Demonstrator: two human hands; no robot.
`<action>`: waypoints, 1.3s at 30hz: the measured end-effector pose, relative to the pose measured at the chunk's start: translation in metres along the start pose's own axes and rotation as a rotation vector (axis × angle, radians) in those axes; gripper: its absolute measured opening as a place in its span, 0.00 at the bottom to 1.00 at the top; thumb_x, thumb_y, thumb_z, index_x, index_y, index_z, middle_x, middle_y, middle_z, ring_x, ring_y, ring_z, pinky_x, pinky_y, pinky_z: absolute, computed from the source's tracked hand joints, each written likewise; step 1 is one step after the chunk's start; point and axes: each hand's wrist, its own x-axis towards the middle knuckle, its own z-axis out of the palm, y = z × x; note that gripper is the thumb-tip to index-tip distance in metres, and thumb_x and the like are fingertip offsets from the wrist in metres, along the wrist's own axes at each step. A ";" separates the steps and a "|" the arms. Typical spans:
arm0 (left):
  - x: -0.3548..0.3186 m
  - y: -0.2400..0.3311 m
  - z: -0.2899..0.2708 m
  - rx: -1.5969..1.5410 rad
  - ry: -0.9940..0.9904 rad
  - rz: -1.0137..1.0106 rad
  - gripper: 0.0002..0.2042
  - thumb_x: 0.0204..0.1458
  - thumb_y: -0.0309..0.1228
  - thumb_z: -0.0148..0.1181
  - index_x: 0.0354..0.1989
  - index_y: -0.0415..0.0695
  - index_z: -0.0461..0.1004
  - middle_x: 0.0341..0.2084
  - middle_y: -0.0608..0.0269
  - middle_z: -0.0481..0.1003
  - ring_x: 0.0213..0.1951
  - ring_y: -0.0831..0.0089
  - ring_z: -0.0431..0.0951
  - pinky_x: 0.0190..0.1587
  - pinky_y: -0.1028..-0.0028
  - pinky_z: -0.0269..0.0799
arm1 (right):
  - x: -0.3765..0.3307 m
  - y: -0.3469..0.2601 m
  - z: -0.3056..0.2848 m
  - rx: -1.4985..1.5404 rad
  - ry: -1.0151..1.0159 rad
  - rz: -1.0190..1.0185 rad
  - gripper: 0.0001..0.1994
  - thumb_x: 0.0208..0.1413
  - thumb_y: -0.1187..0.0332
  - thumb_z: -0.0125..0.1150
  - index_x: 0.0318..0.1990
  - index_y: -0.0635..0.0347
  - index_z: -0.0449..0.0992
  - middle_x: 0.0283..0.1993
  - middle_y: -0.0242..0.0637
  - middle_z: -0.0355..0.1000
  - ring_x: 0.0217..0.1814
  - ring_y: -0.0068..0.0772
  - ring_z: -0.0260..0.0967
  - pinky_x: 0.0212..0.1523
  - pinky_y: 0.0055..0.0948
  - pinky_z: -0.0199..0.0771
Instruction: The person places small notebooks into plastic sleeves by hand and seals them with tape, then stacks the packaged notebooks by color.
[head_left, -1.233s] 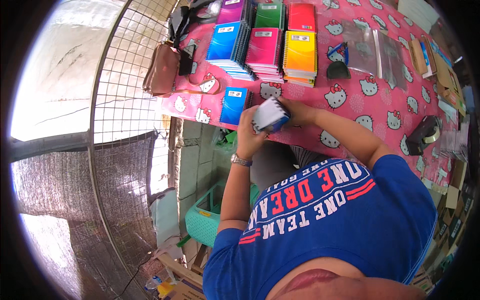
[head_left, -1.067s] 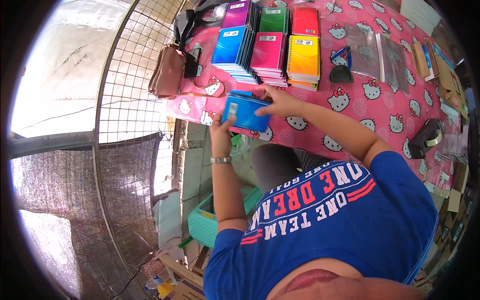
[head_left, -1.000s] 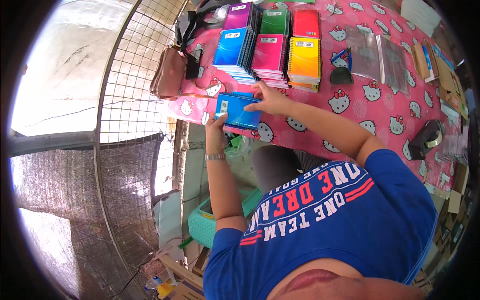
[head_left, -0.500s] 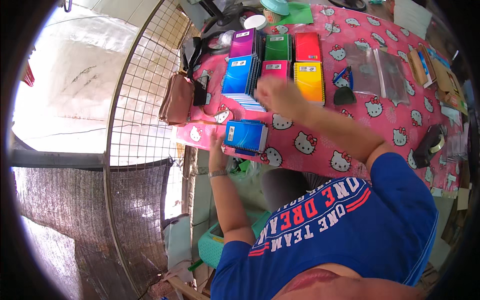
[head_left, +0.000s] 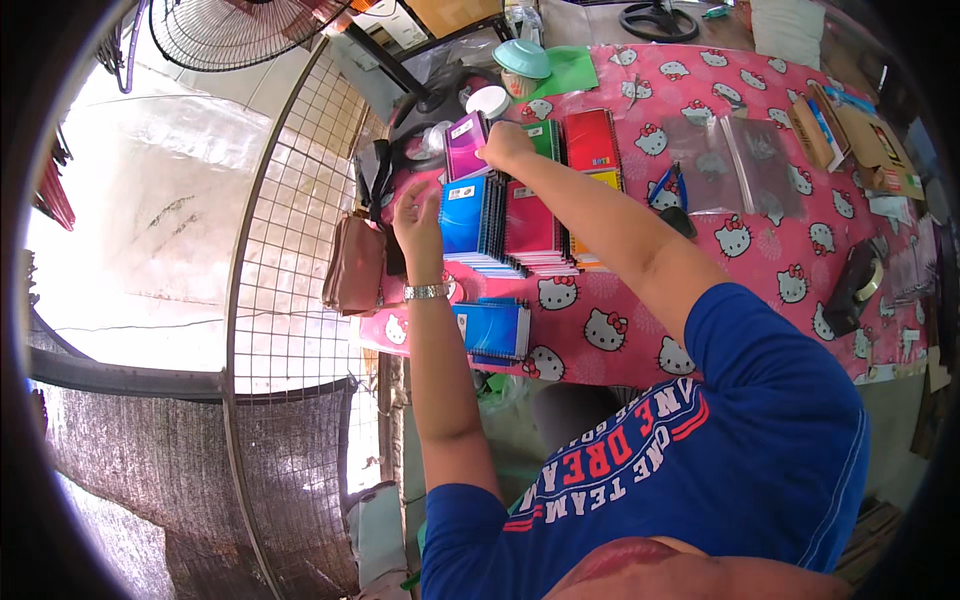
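Note:
My right hand (head_left: pixel 508 146) reaches over the stacks and is closed on the right, spiral-bound edge of a purple notebook (head_left: pixel 464 146), which looks slightly tilted. Below and left of it my left hand (head_left: pixel 415 215) is raised with fingers apart, holding nothing. Beside that hand stands a tall stack of blue notebooks (head_left: pixel 462 215). To its right are stacks of pink notebooks (head_left: pixel 530 218) and yellow ones (head_left: pixel 608 180), the latter partly behind my right forearm. Farther back are green notebooks (head_left: pixel 541 138) and red notebooks (head_left: pixel 592 138). A smaller blue pile (head_left: pixel 495 330) lies near the front edge.
A pink patterned cloth (head_left: pixel 607 329) covers the table. On the right are clear plastic bags (head_left: pixel 735 165), blue-handled pliers (head_left: pixel 668 185), a tape dispenser (head_left: pixel 855 290) and an opened cardboard box (head_left: pixel 870 145). A brown bag (head_left: pixel 355 265) sits left, by the wire-mesh screen (head_left: pixel 290 240).
My right hand has moved back and left, from above the pink notebooks to the purple one. My left hand has left the small front pile and risen beside the blue stack. The view has shifted.

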 end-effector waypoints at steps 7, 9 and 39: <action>-0.008 -0.001 0.006 -0.026 0.224 0.072 0.18 0.52 0.25 0.60 0.52 0.37 0.70 0.44 0.57 0.72 0.46 0.71 0.74 0.51 0.74 0.69 | -0.038 -0.026 -0.033 0.546 0.062 -0.591 0.16 0.46 0.62 0.69 0.34 0.66 0.75 0.33 0.46 0.77 0.37 0.39 0.76 0.39 0.33 0.74; -0.025 0.001 -0.017 0.822 0.065 0.515 0.19 0.53 0.24 0.58 0.54 0.36 0.68 0.45 0.55 0.72 0.46 0.68 0.75 0.51 0.72 0.70 | -0.055 -0.033 -0.053 0.590 -0.141 -0.710 0.14 0.47 0.63 0.68 0.34 0.66 0.75 0.32 0.44 0.77 0.36 0.38 0.76 0.38 0.33 0.74; -0.225 0.039 0.049 -1.322 -0.070 -0.701 0.21 0.61 0.46 0.45 0.55 0.44 0.66 0.50 0.60 0.73 0.53 0.62 0.73 0.55 0.59 0.69 | -0.104 0.031 -0.111 0.327 -0.313 -0.509 0.33 0.40 0.60 0.75 0.54 0.61 0.66 0.40 0.48 0.73 0.44 0.39 0.72 0.45 0.35 0.71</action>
